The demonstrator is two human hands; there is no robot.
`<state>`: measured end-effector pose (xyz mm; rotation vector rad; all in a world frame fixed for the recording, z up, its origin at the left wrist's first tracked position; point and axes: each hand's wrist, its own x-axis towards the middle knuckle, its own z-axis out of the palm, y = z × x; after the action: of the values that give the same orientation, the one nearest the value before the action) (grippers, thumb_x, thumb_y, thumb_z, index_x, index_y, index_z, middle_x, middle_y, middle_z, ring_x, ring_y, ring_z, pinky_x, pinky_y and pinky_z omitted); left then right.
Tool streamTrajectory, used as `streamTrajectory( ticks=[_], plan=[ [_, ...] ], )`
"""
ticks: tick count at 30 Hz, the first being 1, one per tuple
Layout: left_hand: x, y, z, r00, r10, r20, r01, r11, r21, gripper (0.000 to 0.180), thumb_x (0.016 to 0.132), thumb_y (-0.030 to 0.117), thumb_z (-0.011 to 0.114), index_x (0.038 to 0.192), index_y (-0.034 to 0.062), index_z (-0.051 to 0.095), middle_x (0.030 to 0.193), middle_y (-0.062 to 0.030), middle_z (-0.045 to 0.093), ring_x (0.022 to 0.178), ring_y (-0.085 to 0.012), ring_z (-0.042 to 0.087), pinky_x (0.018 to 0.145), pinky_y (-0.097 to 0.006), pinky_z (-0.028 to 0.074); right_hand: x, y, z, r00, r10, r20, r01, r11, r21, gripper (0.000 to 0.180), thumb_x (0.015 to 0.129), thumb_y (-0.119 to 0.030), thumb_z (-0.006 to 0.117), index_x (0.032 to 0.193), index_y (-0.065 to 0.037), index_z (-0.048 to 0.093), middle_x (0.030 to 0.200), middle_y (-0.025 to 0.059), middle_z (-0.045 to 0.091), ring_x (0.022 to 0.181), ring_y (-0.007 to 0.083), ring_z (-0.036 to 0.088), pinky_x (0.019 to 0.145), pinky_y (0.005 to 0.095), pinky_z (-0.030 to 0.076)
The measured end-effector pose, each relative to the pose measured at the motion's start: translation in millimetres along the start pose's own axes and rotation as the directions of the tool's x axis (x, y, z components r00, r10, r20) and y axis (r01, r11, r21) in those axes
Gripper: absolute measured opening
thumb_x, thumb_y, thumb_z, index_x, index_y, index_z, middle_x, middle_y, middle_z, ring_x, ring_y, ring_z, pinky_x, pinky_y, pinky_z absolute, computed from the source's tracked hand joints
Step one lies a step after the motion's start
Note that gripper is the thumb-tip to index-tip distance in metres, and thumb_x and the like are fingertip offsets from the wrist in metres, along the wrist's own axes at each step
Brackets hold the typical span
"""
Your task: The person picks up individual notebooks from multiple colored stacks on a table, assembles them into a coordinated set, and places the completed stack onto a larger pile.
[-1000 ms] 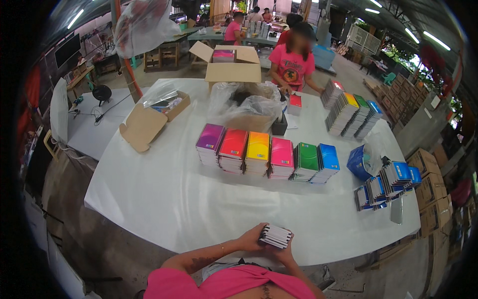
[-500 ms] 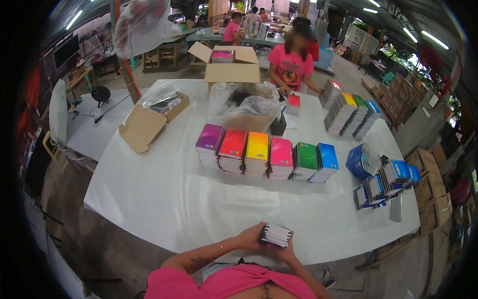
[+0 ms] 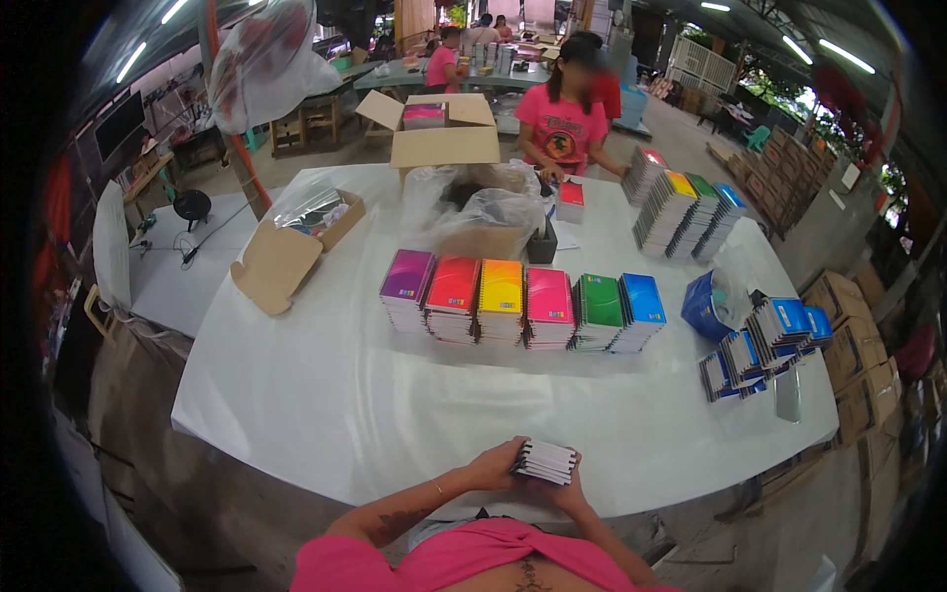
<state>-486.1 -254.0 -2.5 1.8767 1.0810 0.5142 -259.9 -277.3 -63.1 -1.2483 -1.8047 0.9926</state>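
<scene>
1 bundle of ring-bound notebooks (image 3: 546, 463), white page edges showing, at 6 o'clock edge of white surface (image 3: 335, 395) | left hand (image 3: 501, 466) and right hand (image 3: 567, 491): both closed round it, gripping opposite sides | 6 notebook stacks (image 3: 548, 296), purple through blue, in a row, 12 o'clock from hands | blue-covered notebooks (image 3: 787, 316), piled, 2 o'clock

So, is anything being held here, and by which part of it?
Yes: a stack of notebooks, held by its opposite sides, the left fingers on its left and the right fingers on its right.
</scene>
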Motion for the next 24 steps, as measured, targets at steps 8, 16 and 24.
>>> streamTrajectory(
  ticks=[8,16,24],
  plan=[
    [1,2,2,1.0,-0.022,0.003,0.022,1.0,0.003,0.081,0.075,0.023,0.082,0.138,0.002,0.035,0.125,-0.0216,0.059,0.12,-0.0373,0.057,0.1,-0.042,0.047,-1,13,2,0.999,-0.041,0.012,0.042,0.996,-0.076,0.101,0.063,-0.019,0.095,0.134,-0.001,0.026,0.123,0.0114,0.052,0.117,0.0228,0.055,0.103,0.0366,0.044],
    [4,0,3,1.0,0.007,0.014,-0.007,1.0,-0.006,0.082,0.075,0.023,0.082,0.137,-0.0002,0.035,0.124,-0.0219,0.06,0.118,-0.0368,0.059,0.099,-0.041,0.048,-3,29,7,1.0,0.026,-0.013,-0.025,0.998,0.06,0.099,0.063,-0.02,0.095,0.132,-0.002,0.027,0.124,0.0119,0.051,0.117,0.0232,0.054,0.102,0.0372,0.045],
    [0,3,-1,0.999,-0.039,0.022,0.039,0.999,0.027,0.083,0.075,0.021,0.081,0.139,0.0021,0.032,0.125,-0.0221,0.059,0.118,-0.0388,0.057,0.097,-0.042,0.048,-1,10,3,1.0,0.023,-0.014,-0.024,0.998,-0.052,0.096,0.061,-0.025,0.096,0.13,-0.001,0.035,0.123,0.0117,0.05,0.116,0.0232,0.053,0.103,0.0375,0.044]
  ],
)
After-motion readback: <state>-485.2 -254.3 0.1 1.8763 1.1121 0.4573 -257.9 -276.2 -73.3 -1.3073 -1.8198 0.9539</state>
